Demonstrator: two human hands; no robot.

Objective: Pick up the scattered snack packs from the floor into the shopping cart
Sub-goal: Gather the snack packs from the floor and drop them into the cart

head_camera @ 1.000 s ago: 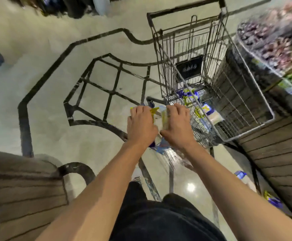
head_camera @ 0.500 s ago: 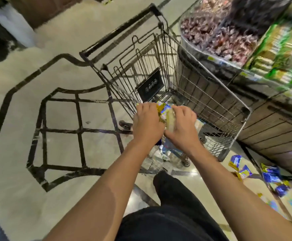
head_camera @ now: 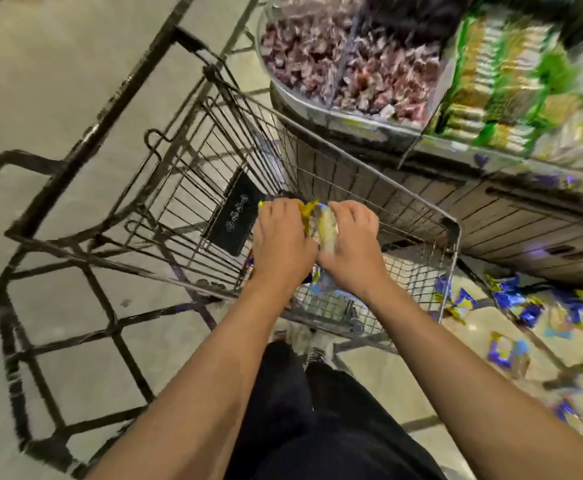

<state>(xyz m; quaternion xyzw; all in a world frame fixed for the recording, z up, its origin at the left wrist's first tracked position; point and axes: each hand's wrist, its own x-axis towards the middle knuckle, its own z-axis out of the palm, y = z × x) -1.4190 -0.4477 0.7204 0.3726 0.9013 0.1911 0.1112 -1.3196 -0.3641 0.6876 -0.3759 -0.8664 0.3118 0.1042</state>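
Observation:
My left hand (head_camera: 281, 239) and my right hand (head_camera: 350, 245) together grip a bundle of yellow, blue and clear snack packs (head_camera: 319, 221), held over the basket of the wire shopping cart (head_camera: 451, 237). Both hands have their fingers curled over the top of the bundle, side by side. The lower part of the bundle is hidden behind my hands. Several blue and yellow snack packs (head_camera: 515, 303) lie scattered on the floor to the right of the cart, blurred by motion.
A wooden display stand (head_camera: 525, 230) runs along the cart's right side, topped by a bin of wrapped sweets (head_camera: 352, 71) and green packets (head_camera: 505, 84). The cart's black handle (head_camera: 117, 112) points away to the upper left. My legs in dark trousers (head_camera: 304, 427) stand below.
The view has swung to the right, bringing the display stand and more floor packs into sight. My hands have carried the bundle from beside the cart to above its basket.

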